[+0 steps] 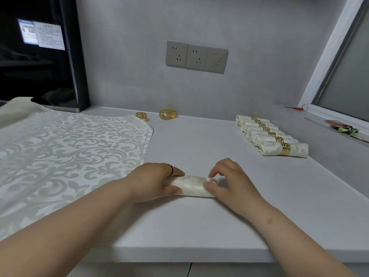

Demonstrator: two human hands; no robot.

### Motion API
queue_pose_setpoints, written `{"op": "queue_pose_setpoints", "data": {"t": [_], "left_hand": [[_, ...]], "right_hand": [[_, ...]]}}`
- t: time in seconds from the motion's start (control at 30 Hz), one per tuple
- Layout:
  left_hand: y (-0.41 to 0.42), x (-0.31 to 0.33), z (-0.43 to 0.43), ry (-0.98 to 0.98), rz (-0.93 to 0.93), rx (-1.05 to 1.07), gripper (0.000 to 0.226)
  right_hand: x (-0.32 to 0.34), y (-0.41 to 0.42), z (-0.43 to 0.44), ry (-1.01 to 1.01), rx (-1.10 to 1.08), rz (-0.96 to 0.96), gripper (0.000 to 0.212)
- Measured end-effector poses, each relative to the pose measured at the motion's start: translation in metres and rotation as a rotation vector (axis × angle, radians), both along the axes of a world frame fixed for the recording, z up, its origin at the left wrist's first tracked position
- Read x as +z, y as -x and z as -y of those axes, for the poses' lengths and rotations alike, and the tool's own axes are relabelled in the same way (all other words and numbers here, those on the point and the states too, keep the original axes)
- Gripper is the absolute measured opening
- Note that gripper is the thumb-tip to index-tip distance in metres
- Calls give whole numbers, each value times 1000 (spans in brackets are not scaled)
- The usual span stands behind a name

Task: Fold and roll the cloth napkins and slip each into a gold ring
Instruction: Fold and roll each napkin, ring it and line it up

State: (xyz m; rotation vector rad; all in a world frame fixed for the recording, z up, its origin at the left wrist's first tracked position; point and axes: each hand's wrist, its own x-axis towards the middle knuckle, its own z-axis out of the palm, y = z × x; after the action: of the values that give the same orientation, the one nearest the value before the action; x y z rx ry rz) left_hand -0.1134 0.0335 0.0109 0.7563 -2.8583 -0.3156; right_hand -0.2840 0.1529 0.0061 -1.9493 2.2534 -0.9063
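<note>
A rolled cream napkin (191,185) lies on the grey counter (199,220) near its front edge, between my hands. My left hand (153,180) grips its left end, thumb in front and fingers over the top. My right hand (231,180) pinches its right end with thumb and curled fingers. Two gold rings stand at the back by the wall, one (142,116) beside the other (168,114). A stack of flat patterned napkins (65,152) covers the counter's left side. Several rolled napkins in gold rings (271,135) lie in a row at the right.
A wall socket strip (196,56) sits above the counter. A dark appliance (40,56) stands at the back left. On the window sill at the right lie red-handled scissors (298,108) and a small flower (347,130).
</note>
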Motion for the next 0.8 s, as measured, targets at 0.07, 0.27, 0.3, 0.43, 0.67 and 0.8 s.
{"op": "queue_pose_setpoints", "data": {"t": [0.07,0.27,0.3,0.43,0.67,0.8], "left_hand": [[1,0,1,-24,9,-2,51],[1,-1,0,-30,13,3,51],[1,0,0,-34,15,9,51],[2,-1,0,-45,6,33,54],[2,1,-2,-41,15,44,56],[6,3,-5,-26,17,48,58]], "right_hand": [[-1,2,-6,-74,91,-184,31],[5,-1,-3,-158,100,-286,18],[8,0,-1,-191,79,-225,15],[24,8,13,-351,50,167,15],[38,18,36,-666,18,223,27],[40,12,39,-671,17,168,6]]}}
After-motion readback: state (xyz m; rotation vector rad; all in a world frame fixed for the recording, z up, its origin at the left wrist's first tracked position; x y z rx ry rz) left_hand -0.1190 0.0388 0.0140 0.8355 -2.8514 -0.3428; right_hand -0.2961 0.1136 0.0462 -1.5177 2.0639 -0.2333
